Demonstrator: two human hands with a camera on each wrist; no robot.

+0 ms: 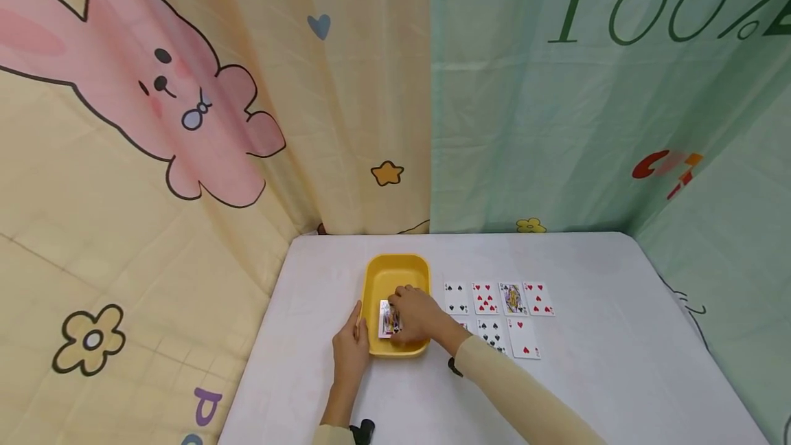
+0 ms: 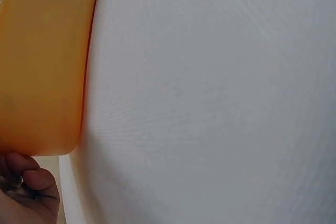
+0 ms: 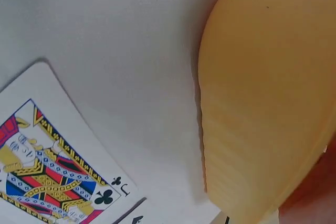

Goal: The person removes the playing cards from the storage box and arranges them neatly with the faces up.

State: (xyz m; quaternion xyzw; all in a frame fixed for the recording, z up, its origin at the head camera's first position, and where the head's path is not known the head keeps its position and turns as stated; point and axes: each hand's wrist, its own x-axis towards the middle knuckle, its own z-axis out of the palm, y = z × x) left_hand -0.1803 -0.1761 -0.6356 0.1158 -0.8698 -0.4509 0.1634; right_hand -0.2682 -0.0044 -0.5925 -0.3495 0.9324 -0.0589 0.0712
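Observation:
A yellow plastic tray [image 1: 395,268] stands on the white table, with face-up playing cards [image 1: 386,321] lying in its near part. My left hand [image 1: 351,350] grips the tray's left side near the front. In the left wrist view, curled fingers [image 2: 39,179] meet the tray wall [image 2: 42,66]. Reaching in over the right rim, my right hand [image 1: 420,314] holds the cards in the tray between thumb and fingers and covers their right part. How many cards it holds cannot be seen. The right wrist view shows the tray's outer wall [image 3: 268,77].
Right of the tray, face-up cards lie in two rows, including a queen [image 1: 513,299] and a two of hearts [image 1: 524,338]. The jack of clubs [image 3: 52,171] lies near the tray, partly behind my right wrist. Printed curtains [image 1: 371,101] surround the table [image 1: 618,390].

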